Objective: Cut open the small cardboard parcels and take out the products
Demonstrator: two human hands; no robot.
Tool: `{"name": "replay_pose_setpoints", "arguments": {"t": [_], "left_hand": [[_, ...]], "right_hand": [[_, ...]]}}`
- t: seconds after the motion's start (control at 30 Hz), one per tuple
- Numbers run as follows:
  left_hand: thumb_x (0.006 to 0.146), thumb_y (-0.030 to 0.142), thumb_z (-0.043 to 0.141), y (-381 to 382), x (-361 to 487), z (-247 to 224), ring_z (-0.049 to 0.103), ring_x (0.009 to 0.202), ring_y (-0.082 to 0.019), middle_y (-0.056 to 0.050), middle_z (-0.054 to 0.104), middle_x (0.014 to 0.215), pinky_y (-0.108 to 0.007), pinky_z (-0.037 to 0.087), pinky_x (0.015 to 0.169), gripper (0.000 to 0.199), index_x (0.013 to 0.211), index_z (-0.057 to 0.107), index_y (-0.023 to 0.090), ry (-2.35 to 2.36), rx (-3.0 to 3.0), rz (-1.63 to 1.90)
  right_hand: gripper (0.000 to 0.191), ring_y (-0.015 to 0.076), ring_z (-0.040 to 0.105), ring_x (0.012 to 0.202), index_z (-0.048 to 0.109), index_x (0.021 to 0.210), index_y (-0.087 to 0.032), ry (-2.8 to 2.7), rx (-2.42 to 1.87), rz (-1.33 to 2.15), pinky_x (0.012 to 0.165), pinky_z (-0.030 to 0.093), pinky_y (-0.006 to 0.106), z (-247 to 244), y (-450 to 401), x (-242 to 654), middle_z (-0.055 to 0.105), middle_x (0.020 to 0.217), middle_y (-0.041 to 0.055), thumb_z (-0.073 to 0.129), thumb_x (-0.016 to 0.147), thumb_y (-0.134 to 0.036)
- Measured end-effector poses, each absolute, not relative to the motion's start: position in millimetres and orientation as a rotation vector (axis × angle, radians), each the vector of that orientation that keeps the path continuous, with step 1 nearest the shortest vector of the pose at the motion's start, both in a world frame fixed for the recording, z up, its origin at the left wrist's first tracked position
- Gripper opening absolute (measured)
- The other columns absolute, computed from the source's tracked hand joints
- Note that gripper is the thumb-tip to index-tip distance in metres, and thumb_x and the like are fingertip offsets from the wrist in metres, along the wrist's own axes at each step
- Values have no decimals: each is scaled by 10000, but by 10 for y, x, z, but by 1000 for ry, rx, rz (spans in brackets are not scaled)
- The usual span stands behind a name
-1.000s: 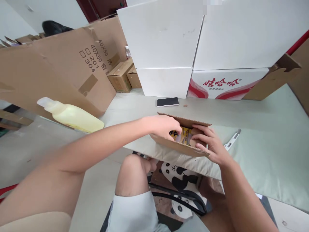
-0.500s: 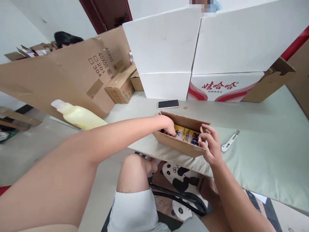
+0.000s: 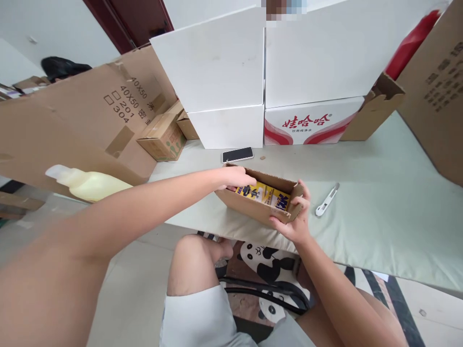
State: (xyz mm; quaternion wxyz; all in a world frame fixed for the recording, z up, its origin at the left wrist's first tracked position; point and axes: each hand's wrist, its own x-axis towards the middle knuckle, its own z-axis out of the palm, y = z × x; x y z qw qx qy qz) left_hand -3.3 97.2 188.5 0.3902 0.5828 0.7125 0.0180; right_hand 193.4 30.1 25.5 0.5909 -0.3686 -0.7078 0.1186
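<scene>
On a creased, cloth-covered tabletop [image 3: 365, 207] sits an oblong, open-topped corrugated cardboard box [image 3: 246, 207] holding yellow printed packages [image 3: 265, 193]. The right hand [image 3: 294, 219] grasps one end wall with curled fingers; the left hand [image 3: 235, 177] reaches into the other, grip unclear.

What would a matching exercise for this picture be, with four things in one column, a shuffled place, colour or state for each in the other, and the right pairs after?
Column one
1. Phone
2. Cutter
3. Bottle
4. Right hand

Column two
A. Pale yellow
B. Gripping the right end of the carton
C. Dark screen facing up
D. Lying on the table, to the right of the carton

Right pairs
1-C, 2-D, 3-A, 4-B
</scene>
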Motion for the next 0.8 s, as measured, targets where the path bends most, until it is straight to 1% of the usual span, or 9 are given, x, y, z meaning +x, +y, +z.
{"name": "replay_pose_setpoints", "arguments": {"t": [0.07,0.17,0.23,0.3,0.37,0.53,0.6,0.7,0.8], "left_hand": [[641,336,742,1006,-36,1951,610,644,-220,-56,673,672,-335,433,581,166,640,633,211,1747,1519,96],[696,343,724,1048,-94,1981,525,542,-178,-33,618,606,-324,367,536,196,619,599,213,1671,1634,143],[697,337,745,1056,-153,1958,498,537,-161,-15,599,607,-300,350,516,206,661,584,215,1634,1713,199],[686,333,767,1043,-204,1937,518,591,-159,0,612,679,-270,368,517,226,750,579,225,1611,1744,235],[697,357,766,1012,-225,1947,546,662,-162,8,630,785,-251,401,539,280,853,563,244,1613,1719,163],[741,397,769,929,-120,2057,581,827,-177,2,643,973,-263,478,691,426,1020,470,277,1587,1735,-92],[727,441,789,915,-50,2070,579,870,-197,-1,635,981,-284,483,732,505,1056,440,283,1636,1761,-100],[679,534,808,912,38,2037,577,931,-239,-4,617,945,-311,477,744,637,1113,409,293,1721,1765,-128],[657,558,799,917,98,2002,587,955,-261,-15,609,936,-323,470,732,674,1136,409,288,1763,1787,-141]], "right_hand": [[583,407,308,1521,322,1117,-292,-1653,-874,255,1136,361,660,256,310,1929,264,1560,174,724,769,-531],[563,396,336,1505,328,1107,-291,-1634,-880,233,1136,365,656,265,316,1915,283,1540,170,722,781,-526],[550,392,359,1492,341,1110,-288,-1614,-854,229,1130,376,647,274,320,1901,303,1533,172,732,790,-505],[542,386,378,1483,356,1116,-286,-1600,-821,227,1122,392,634,277,331,1888,315,1538,171,744,794,-484],[551,381,385,1480,370,1119,-285,-1589,-789,216,1112,406,632,268,350,1876,320,1542,165,758,785,-487],[583,375,395,1473,389,1128,-288,-1582,-726,213,1103,418,646,230,396,1862,309,1557,147,781,756,-508],[583,376,389,1478,394,1143,-295,-1588,-730,224,1109,417,644,225,404,1864,293,1573,138,779,760,-505],[602,382,377,1488,400,1186,-312,-1606,-726,258,1122,409,651,218,410,1879,250,1601,124,781,762,-505],[666,389,375,1492,391,1262,-331,-1644,-722,291,1134,399,664,199,417,1905,182,1634,116,787,753,-496]]}}
